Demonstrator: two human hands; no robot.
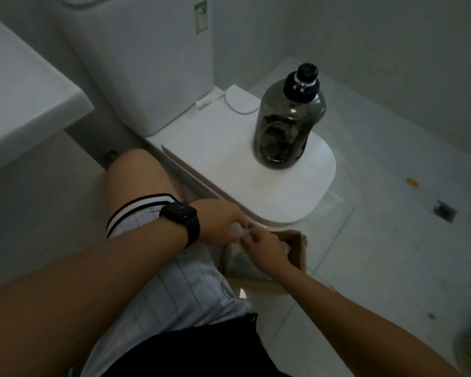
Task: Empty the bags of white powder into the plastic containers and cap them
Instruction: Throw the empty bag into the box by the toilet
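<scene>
My left hand (220,221), with a black watch on its wrist, and my right hand (267,250) meet just below the front rim of the closed toilet lid. Between their fingertips they pinch a small pale, translucent thing (239,232); it is too blurred to say whether it is a bag or a cap. Under the hands an open cardboard box (297,257) stands on the floor with clear plastic inside. A big dark, smoky plastic bottle (290,121) with a black cap stands upright on the toilet lid (229,159), well away from both hands.
The toilet tank (147,63) rises behind the lid, and a white basin edge (25,85) juts in at the left. My bare knee and striped shorts (174,281) fill the lower middle. A floor drain (445,211) and small bits of debris lie on the tiles at right.
</scene>
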